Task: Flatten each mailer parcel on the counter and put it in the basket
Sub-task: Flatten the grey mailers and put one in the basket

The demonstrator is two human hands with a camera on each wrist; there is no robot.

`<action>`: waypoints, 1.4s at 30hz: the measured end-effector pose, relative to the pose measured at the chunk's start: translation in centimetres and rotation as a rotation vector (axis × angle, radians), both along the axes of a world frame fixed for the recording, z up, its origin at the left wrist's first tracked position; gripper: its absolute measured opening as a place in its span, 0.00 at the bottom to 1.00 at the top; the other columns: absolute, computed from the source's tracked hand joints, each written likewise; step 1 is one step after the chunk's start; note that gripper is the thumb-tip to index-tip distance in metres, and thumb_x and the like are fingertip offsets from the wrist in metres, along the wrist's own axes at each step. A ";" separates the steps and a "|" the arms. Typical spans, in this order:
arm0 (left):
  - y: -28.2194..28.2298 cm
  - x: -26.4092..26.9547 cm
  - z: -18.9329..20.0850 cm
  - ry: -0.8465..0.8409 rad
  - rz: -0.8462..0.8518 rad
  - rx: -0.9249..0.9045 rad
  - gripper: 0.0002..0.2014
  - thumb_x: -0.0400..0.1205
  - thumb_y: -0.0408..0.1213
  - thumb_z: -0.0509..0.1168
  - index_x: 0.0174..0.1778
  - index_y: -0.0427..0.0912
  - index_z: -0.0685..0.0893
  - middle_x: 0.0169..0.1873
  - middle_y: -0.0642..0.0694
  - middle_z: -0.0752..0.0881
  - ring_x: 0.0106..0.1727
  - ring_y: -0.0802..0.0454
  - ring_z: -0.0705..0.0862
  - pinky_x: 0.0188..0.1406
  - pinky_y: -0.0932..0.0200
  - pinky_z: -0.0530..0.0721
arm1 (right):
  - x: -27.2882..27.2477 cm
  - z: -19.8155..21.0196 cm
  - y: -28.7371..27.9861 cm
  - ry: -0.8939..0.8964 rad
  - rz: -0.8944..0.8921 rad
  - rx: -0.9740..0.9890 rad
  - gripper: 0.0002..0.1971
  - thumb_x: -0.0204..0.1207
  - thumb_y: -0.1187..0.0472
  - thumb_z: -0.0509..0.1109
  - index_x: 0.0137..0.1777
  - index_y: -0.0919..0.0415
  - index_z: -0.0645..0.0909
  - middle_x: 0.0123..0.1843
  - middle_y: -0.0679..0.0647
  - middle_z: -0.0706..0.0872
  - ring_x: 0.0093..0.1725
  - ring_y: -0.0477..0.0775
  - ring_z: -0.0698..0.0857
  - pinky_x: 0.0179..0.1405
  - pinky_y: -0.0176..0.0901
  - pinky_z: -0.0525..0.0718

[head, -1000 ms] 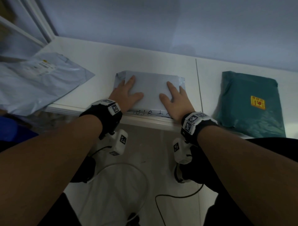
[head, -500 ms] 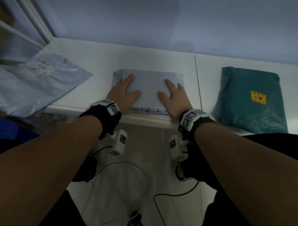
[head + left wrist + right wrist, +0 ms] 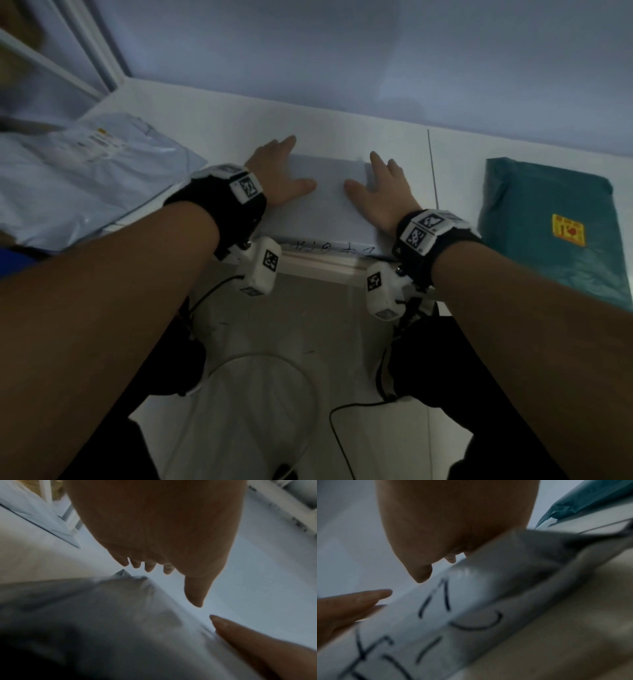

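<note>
At the far left a pale blue mailer (image 3: 85, 178) lies crumpled on the counter (image 3: 342, 130), its near edge hanging over the counter's front lip. A printed label shows on its top.

Just to its right, the left hand (image 3: 277, 174) lies flat on the left end of the grey parcel (image 3: 329, 202), fingers straight and spread, thumb stretched toward the middle. It grips nothing; the palm presses down. In the left wrist view the fingertips (image 3: 149, 568) reach past the parcel's crumpled far corner (image 3: 130, 577) toward the bare counter.

The grey parcel sits in the middle of the counter, against the front edge, between the two hands. Black handwriting (image 3: 332, 247) runs along its near side, and the right wrist view shows the strokes (image 3: 436, 601) large and blurred.

The right hand (image 3: 383, 192) lies on the parcel's right end in the same way: open, fingers straight, thumb pointing inward, holding nothing. Both wrists carry black bands with white marker blocks.

A thin seam (image 3: 432, 171) in the counter runs just right of that hand. Beyond it, well apart from the grey parcel, a teal parcel (image 3: 555, 233) lies flat with a yellow sticker (image 3: 568, 230) on top.
</note>
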State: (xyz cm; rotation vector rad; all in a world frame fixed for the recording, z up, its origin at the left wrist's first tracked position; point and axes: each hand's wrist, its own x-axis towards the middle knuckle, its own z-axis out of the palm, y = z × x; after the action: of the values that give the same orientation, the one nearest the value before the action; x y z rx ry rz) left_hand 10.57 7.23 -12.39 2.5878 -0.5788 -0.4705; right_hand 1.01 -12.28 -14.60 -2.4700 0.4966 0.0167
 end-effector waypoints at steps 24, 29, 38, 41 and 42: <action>2.5 1.2 2.8 0.055 -0.045 0.151 0.40 0.82 0.54 0.64 0.85 0.41 0.53 0.84 0.42 0.59 0.82 0.45 0.63 0.77 0.59 0.61 | -1.3 3.0 -3.1 0.217 -0.066 0.049 0.29 0.77 0.42 0.65 0.75 0.54 0.70 0.74 0.60 0.77 0.69 0.65 0.79 0.68 0.48 0.76; 3.4 1.7 6.4 -0.067 -0.091 0.265 0.28 0.83 0.53 0.63 0.78 0.46 0.70 0.73 0.44 0.77 0.71 0.43 0.77 0.67 0.55 0.72 | -0.7 5.4 -5.8 0.253 -0.041 -0.032 0.27 0.81 0.53 0.69 0.77 0.62 0.72 0.75 0.60 0.77 0.72 0.60 0.77 0.70 0.45 0.73; 2.9 4.3 3.1 -0.037 -0.035 0.273 0.33 0.84 0.52 0.61 0.83 0.43 0.60 0.81 0.41 0.64 0.77 0.42 0.70 0.74 0.51 0.69 | 2.6 3.8 -7.2 0.309 0.040 -0.074 0.27 0.81 0.55 0.68 0.79 0.56 0.69 0.78 0.61 0.73 0.76 0.60 0.74 0.74 0.50 0.73; 2.1 5.2 2.5 0.040 -0.042 0.202 0.34 0.85 0.46 0.62 0.85 0.43 0.55 0.83 0.44 0.60 0.69 0.39 0.79 0.61 0.54 0.78 | 3.9 3.2 -7.8 0.329 0.071 -0.151 0.28 0.81 0.55 0.66 0.81 0.51 0.67 0.80 0.59 0.71 0.77 0.62 0.73 0.75 0.55 0.73; 1.8 5.4 2.2 0.052 -0.049 0.198 0.34 0.85 0.43 0.63 0.85 0.44 0.55 0.83 0.44 0.61 0.64 0.38 0.83 0.53 0.54 0.81 | 4.2 3.0 -8.0 0.343 0.082 -0.192 0.28 0.82 0.55 0.64 0.82 0.49 0.66 0.80 0.59 0.71 0.77 0.64 0.73 0.75 0.56 0.73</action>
State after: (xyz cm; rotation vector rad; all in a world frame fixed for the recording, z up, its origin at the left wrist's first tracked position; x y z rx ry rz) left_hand 16.00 8.99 -10.22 2.7436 -0.6070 -0.6390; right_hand 5.26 -20.26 -11.62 -2.6868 0.5614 0.4515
